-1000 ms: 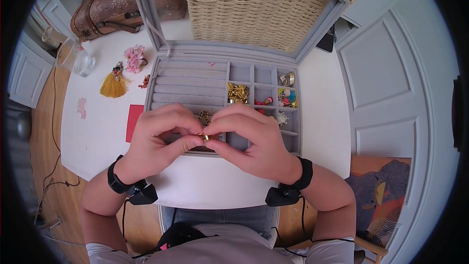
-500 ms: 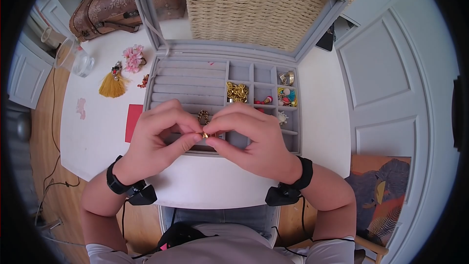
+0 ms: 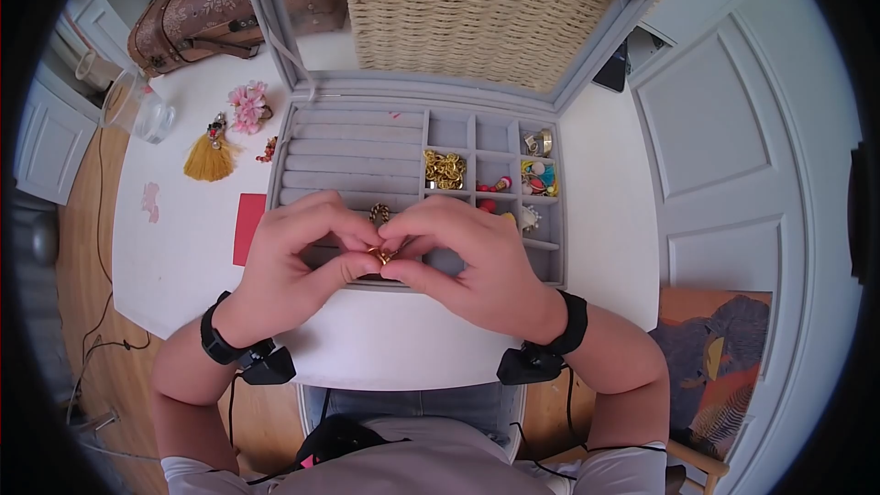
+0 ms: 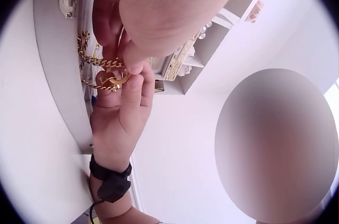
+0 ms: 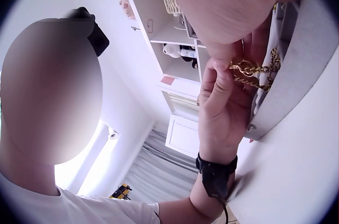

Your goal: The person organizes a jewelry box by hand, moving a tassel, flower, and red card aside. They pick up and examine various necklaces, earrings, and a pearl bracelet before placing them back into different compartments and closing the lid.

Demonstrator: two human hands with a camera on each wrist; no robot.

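A gold chain [image 4: 104, 62] with a clasp hangs from the fingertips of both hands, over the front part of a grey jewelry box [image 3: 353, 142]. My left hand [image 3: 307, 252] pinches one part of it between thumb and forefinger. From the other side my right hand [image 3: 467, 252] pinches the clasp end, the fingertips of the two hands nearly touching. In the right wrist view the chain [image 5: 259, 69] runs down into the box, with a ring-shaped piece by the thumbs. Part of the chain is hidden behind the fingers.
The box's compartments hold gold chains [image 3: 445, 170], colourful pieces [image 3: 539, 178] and a silver item [image 3: 538, 143]. Left of the box lie a red card [image 3: 248, 229], a yellow tassel [image 3: 211, 160], pink flowers [image 3: 248, 107] and a glass [image 3: 156, 121]. A brown case [image 3: 206, 14] stands behind.
The fingers have shifted slightly around the gold piece, and the right fingers are bent differently. Both hands stay in about the same place over the box.
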